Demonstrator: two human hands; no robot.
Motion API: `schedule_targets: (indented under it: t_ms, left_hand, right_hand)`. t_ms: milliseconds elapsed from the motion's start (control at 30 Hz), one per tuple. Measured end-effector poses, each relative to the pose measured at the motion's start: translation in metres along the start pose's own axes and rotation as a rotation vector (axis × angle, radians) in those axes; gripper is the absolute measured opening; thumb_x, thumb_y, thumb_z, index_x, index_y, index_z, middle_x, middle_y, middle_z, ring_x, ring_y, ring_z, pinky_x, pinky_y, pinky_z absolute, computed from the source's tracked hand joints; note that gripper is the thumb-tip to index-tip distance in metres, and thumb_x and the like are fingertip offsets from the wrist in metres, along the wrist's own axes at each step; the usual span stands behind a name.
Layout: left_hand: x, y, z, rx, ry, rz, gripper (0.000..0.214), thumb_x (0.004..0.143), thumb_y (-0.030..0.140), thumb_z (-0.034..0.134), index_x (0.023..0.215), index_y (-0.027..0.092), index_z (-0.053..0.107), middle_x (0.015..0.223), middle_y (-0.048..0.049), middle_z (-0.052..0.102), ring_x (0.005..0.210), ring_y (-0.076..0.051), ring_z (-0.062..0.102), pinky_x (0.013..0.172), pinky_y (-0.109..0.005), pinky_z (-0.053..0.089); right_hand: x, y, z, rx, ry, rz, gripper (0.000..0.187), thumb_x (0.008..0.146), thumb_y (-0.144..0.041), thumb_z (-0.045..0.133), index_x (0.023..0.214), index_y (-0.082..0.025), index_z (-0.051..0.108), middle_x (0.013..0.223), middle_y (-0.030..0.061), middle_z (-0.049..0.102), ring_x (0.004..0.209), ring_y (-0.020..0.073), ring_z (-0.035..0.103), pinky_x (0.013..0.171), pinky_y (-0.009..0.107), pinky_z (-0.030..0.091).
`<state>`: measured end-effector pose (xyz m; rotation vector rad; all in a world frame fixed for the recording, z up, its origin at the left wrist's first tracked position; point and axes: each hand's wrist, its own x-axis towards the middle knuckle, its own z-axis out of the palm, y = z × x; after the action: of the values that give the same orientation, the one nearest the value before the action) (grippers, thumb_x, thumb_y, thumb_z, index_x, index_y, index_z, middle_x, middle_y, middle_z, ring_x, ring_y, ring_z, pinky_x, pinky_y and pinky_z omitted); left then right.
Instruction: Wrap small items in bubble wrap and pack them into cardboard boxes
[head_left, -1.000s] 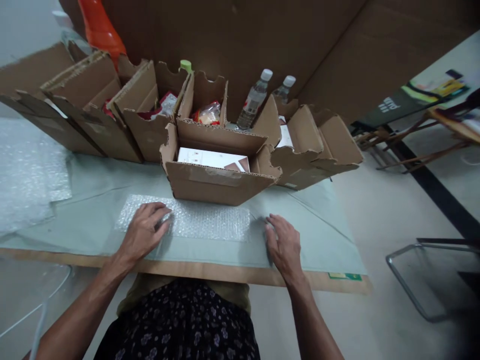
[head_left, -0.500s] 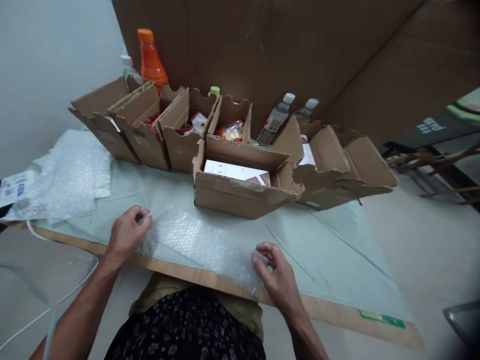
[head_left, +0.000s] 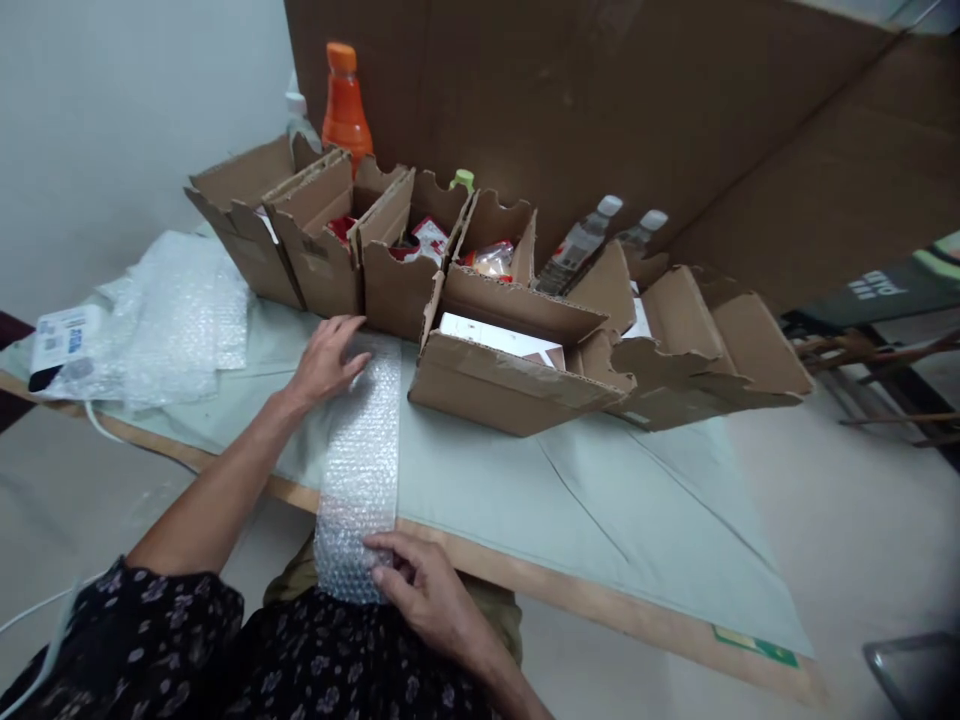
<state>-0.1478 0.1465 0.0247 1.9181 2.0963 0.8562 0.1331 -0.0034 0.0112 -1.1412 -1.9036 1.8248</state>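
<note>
A strip of clear bubble wrap (head_left: 364, 450) lies lengthwise from the cloth-covered table over its front edge, the near end hanging by my lap. My left hand (head_left: 328, 360) is at the far end, fingers stretched forward and thumb apart, touching the wrap. Beside the near end, my right hand (head_left: 427, 590) holds the wrap's right edge with bent fingers and thumb. Just beyond the strip to the right stands a cardboard bin (head_left: 510, 400) with a white box (head_left: 499, 340) inside.
More bubble wrap (head_left: 180, 320) is piled at the left, by a labelled package (head_left: 64, 340). Several cardboard bins (head_left: 326, 270) line the back, some with red packets. Behind them stand an orange bottle (head_left: 347, 110) and clear bottles (head_left: 581, 245). A white cable (head_left: 105, 430) hangs over the table edge.
The bubble wrap strip has turned from lying sideways to pointing away from me. My left hand has moved forward to its far end; my right hand has come left and nearer.
</note>
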Motion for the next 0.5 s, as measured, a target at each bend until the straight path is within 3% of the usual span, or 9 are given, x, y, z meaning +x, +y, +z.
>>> schedule_targets:
  t_ms: [100,200,267,367,433,500]
  left_hand:
    - [-0.063,-0.008,-0.021,-0.172,-0.041,0.045,0.049,0.089,0.043,0.058,0.130,0.017,0.064,0.138,-0.0145,0.065,0.132,-0.031,0.057,0.116,-0.050,0.040]
    - [-0.133,-0.009,-0.051,-0.509,-0.328,0.050,0.047,0.093,0.054,0.056,0.133,0.030,0.065,0.142,-0.0100,0.064,0.133,-0.030,0.059,0.111,-0.047,0.048]
    - [-0.163,-0.003,-0.062,-0.632,-0.431,0.004,0.066,0.085,0.060,0.064,0.145,0.033,0.056,0.145,-0.0112,0.063,0.133,-0.033,0.060,0.108,-0.046,0.052]
    - [-0.173,0.011,-0.052,-0.539,-0.338,-0.187,0.070,0.079,0.049,0.073,0.145,0.030,0.056,0.127,-0.0105,0.072,0.114,-0.029,0.069,0.096,-0.039,0.057]
    - [-0.163,0.017,-0.035,-0.468,-0.203,-0.304,0.053,0.085,0.044,0.063,0.134,0.024,0.063,0.102,-0.0069,0.076,0.093,-0.022,0.071,0.082,-0.032,0.058]
    - [-0.150,0.016,-0.019,-0.446,-0.128,-0.357,0.050,0.086,0.044,0.056,0.128,0.018,0.065,0.084,-0.0028,0.072,0.075,-0.018,0.068,0.071,-0.029,0.055]
  right_hand:
    - [-0.001,-0.002,-0.006,0.160,-0.074,0.038,0.034,0.089,-0.037,0.067,0.120,-0.026,0.075,0.087,0.0008,0.074,0.070,0.0159,0.062,0.067,0.028,0.051]
    - [0.009,-0.008,-0.010,0.431,-0.076,0.041,0.041,0.088,-0.051,0.070,0.118,-0.024,0.074,0.092,0.0019,0.074,0.070,0.0145,0.063,0.071,0.029,0.053]
    - [0.023,-0.014,-0.012,0.602,-0.039,0.053,0.048,0.087,-0.059,0.069,0.119,-0.023,0.071,0.096,0.0044,0.075,0.067,0.0144,0.065,0.072,0.031,0.055]
    - [0.049,-0.023,-0.015,0.735,0.021,0.032,0.054,0.087,-0.063,0.065,0.121,-0.021,0.067,0.106,0.0108,0.077,0.084,0.0215,0.072,0.071,0.034,0.058]
    - [0.061,-0.024,-0.017,0.745,0.061,0.013,0.058,0.089,-0.063,0.062,0.129,-0.021,0.061,0.113,0.0135,0.076,0.097,0.0253,0.072,0.067,0.033,0.058]
    - [0.064,-0.022,-0.021,0.683,0.136,0.001,0.064,0.092,-0.058,0.059,0.143,-0.022,0.048,0.112,0.0124,0.076,0.092,0.0239,0.073,0.062,0.031,0.056]
